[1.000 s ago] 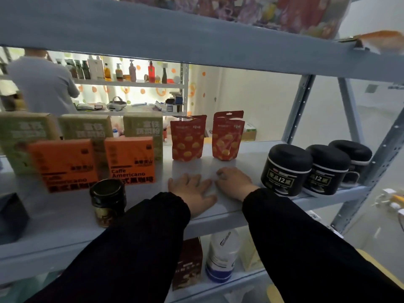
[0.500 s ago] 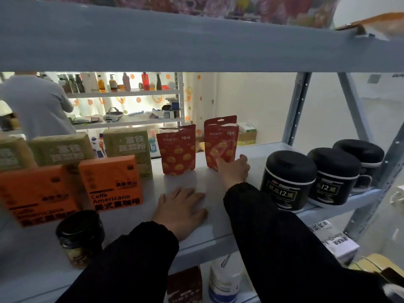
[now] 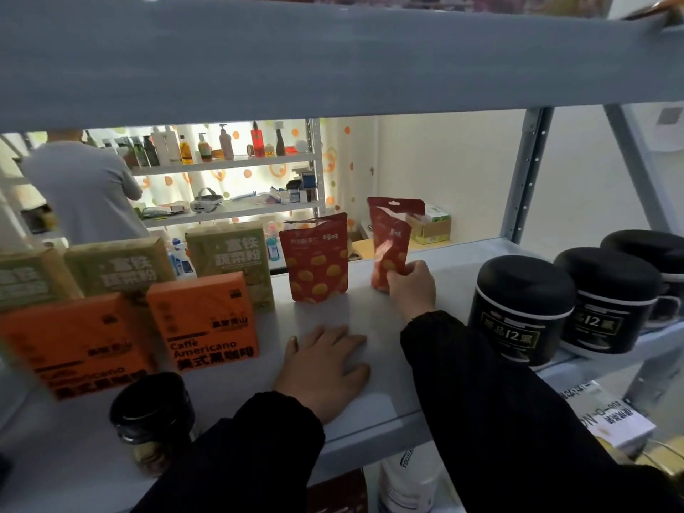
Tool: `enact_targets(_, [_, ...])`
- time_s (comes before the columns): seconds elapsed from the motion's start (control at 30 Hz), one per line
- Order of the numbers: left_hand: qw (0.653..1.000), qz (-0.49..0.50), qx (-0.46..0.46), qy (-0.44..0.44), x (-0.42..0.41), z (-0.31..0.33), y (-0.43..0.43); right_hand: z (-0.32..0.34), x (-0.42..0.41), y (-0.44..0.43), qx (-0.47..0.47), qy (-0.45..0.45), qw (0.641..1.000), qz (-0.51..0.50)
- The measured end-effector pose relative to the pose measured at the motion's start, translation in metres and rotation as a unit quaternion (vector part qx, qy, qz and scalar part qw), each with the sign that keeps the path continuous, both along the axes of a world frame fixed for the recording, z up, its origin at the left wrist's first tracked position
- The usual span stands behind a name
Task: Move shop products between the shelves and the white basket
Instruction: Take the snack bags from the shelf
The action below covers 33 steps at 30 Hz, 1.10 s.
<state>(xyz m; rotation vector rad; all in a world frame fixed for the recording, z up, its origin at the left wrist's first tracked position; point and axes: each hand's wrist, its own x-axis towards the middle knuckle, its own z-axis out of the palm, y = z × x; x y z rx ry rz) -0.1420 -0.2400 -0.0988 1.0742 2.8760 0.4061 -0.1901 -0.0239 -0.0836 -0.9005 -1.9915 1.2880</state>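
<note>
The right hand [image 3: 411, 290] grips a tilted red foil snack pouch [image 3: 390, 238] (its lower corner) near the grey shelf's [image 3: 388, 401] back edge; left hand [image 3: 325, 368] lies flat.

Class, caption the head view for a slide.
Right hand grips a red pouch; left hand rests flat on the grey shelf.

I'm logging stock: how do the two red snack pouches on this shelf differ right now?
The left pouch stands free and untouched; the right pouch is gripped near its bottom by the right hand. The left pouch faces the camera flat; the right pouch is turned sideways and creased. Both are red with yellow snack pictures, on the same grey shelf.
</note>
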Motion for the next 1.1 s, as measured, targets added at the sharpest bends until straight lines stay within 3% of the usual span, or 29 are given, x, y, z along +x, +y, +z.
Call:
enact_targets(0.23, [1.000, -0.001, 0.024, 0.002, 0.000, 0.002, -0.002, 0.001, 0.018, -0.011, -0.005, 0.020, 1.000, -0.018])
enact_targets(0.47, [0.996, 0.026, 0.081, -0.011, 0.003, 0.007, -0.004, 0.007, 0.065, -0.027, -0.023, 0.003, 0.997, 0.076])
enact_targets(0.67, [0.966, -0.010, 0.249, -0.071, 0.010, 0.013, -0.011, 0.002, 0.105, -0.058, -0.191, 0.151, 0.962, 0.125])
enact_targets(0.83, [0.955, -0.054, 0.277, -0.096, 0.012, 0.013, -0.013, -0.005, 0.112, -0.063, -0.267, 0.230, 0.921, 0.169])
enact_targets(1.0, [0.934, -0.062, 0.312, -0.163, 0.007, 0.015, -0.014, -0.002, 0.118, -0.070, -0.214, 0.213, 0.924, 0.235])
enact_targets(1.1, [0.932, -0.031, 0.331, -0.142, 0.003, 0.013, -0.014, -0.006, 0.123, -0.072, -0.171, 0.205, 0.920, 0.287])
